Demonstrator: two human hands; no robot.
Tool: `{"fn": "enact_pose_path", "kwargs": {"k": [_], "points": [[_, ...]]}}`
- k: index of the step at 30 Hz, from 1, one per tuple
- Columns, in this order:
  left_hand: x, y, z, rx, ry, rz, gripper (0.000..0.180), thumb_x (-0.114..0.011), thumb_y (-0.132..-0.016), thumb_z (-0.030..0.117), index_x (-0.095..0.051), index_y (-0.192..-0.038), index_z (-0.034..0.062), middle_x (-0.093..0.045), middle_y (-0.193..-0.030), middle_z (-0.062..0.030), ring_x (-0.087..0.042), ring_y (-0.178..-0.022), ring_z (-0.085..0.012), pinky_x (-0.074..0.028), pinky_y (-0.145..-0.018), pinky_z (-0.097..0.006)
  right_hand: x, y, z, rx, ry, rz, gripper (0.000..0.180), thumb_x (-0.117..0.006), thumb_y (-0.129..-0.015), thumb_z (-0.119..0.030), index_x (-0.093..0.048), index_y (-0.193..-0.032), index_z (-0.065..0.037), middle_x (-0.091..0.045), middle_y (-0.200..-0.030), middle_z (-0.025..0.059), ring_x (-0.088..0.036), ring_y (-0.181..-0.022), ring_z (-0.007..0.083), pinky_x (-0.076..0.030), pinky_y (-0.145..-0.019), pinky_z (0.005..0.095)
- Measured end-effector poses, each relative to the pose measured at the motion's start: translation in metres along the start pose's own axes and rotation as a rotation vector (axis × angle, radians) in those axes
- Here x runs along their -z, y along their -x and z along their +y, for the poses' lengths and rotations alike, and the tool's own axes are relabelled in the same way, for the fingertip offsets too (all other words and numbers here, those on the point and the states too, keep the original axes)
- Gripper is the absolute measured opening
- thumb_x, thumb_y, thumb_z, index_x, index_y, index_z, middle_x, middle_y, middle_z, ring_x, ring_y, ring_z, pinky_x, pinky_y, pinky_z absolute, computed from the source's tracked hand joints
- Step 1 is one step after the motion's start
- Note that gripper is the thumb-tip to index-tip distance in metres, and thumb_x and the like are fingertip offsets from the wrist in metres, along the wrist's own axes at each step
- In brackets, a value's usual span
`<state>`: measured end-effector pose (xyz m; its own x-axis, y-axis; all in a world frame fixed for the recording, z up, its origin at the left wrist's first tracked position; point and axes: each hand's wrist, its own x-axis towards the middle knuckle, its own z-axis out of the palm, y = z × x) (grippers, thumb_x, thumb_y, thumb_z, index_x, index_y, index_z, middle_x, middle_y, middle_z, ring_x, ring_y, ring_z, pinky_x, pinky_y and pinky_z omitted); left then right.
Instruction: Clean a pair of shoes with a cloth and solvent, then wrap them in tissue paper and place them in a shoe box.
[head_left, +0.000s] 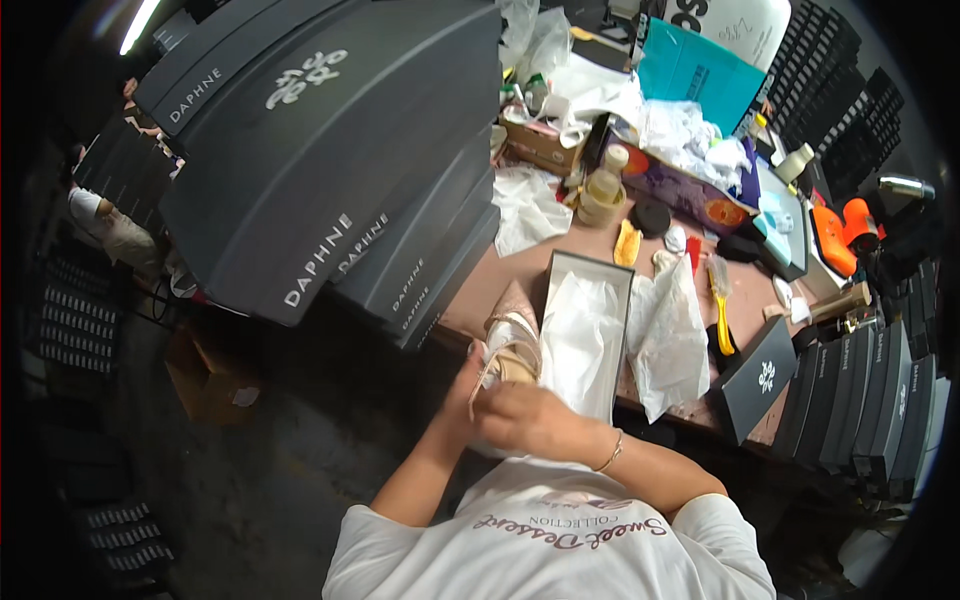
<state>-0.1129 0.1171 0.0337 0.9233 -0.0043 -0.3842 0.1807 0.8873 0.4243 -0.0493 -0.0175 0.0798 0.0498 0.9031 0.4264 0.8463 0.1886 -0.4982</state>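
Observation:
A pink pointed-toe shoe with thin straps (514,334) is held just in front of my body, its toe pointing away from me. My left hand (464,388) is closed around its heel end from the left side. My right hand (533,420) is closed at the shoe's near end, with fingers bent beside a thin strap; the fingertips are partly hidden. Pale material shows inside the shoe. Just right of it lies an open shoebox (625,340) lined with white tissue paper (584,325).
Stacked dark shoeboxes (400,130) rise at the left. On the table are crumpled tissue (668,345), a yellow-handled brush (719,290), a bottle of yellowish liquid (602,192), a dark box lid (757,378) and a hammer (840,302). More shoeboxes (850,400) stand at right.

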Motion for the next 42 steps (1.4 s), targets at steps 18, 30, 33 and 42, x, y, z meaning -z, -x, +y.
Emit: {"fn": "enact_pose_path", "kwargs": {"k": [18, 30, 33, 42], "points": [[0.000, 0.023, -0.015, -0.055, -0.066, -0.087, 0.057, -0.063, -0.086, 0.035, -0.047, -0.127, -0.0019, -0.061, -0.109, -0.0180, -0.065, -0.093, -0.0226, -0.058, -0.076, -0.032, 0.006, 0.057, -0.024, -0.415, -0.308, 0.438, 0.032, -0.076, -0.074, -0.009, -0.062, -0.103, -0.003, -0.060, -0.097, 0.0114, -0.060, -0.084, 0.0263, -0.050, -0.073, 0.0333], [0.035, 0.013, -0.018, -0.276, -0.695, -0.078, 0.048, -0.059, -0.090, 0.021, -0.045, -0.129, -0.0030, -0.063, -0.098, -0.0160, -0.063, -0.088, -0.0210, -0.054, -0.073, -0.029, -0.005, 0.056, -0.025, -0.449, -0.317, 0.384, 0.026, -0.072, -0.077, -0.008, -0.063, -0.101, -0.004, -0.060, -0.094, 0.0104, -0.060, -0.081, 0.0250, -0.050, -0.072, 0.0332], [0.033, 0.015, -0.015, -0.170, -0.572, -0.085, 0.037, -0.053, -0.091, 0.018, -0.052, -0.121, -0.0024, -0.065, -0.093, -0.0140, -0.064, -0.087, -0.0203, -0.053, -0.076, -0.032, -0.005, 0.057, -0.024, -0.534, -0.375, 0.383, 0.024, -0.070, -0.079, -0.005, -0.062, -0.101, -0.002, -0.060, -0.093, 0.0122, -0.061, -0.079, 0.0239, -0.050, -0.071, 0.0318], [-0.001, 0.004, 0.003, -0.228, -0.598, 0.198, 0.020, -0.050, -0.092, 0.015, -0.060, -0.102, 0.0013, -0.061, -0.090, -0.0021, -0.059, -0.079, -0.0089, -0.049, -0.067, -0.024, -0.024, 0.073, -0.021, -0.731, -0.760, 0.413, 0.044, -0.070, -0.084, -0.014, -0.052, -0.122, 0.001, -0.058, -0.111, 0.0120, -0.059, -0.094, 0.0182, -0.049, -0.082, 0.0300]]}}
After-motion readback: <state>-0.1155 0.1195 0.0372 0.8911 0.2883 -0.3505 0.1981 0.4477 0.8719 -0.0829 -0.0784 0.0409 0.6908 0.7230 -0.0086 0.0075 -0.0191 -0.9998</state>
